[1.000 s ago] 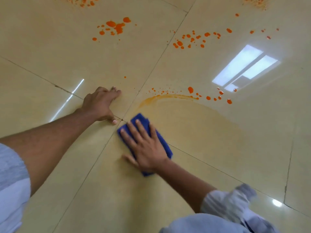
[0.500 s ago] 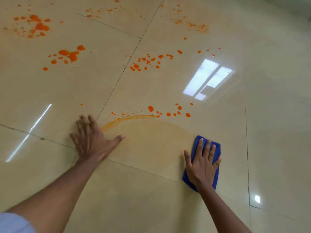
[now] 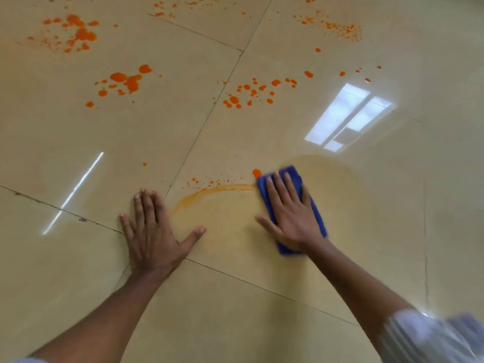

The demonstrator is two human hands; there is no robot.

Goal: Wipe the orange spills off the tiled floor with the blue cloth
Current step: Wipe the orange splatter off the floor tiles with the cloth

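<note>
Even, bright daylight is falling across the glossy tiled floor [image 3: 78, 142]. A window reflection [image 3: 349, 117] is glaring just beyond the right hand [image 3: 289, 216], and a thin streak of glare [image 3: 74, 191] is showing left of the left hand [image 3: 154, 231]. The sleeve [image 3: 429, 336] at the lower right is blurring. Shadows are appearing faint.

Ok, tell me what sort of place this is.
Probably an indoor room, though which kind I cannot tell. The floor is large glossy beige tiles with thin joints, and a window reflection shines on it. Orange spills dot the tiles, and the right hand presses a blue cloth flat.
</note>
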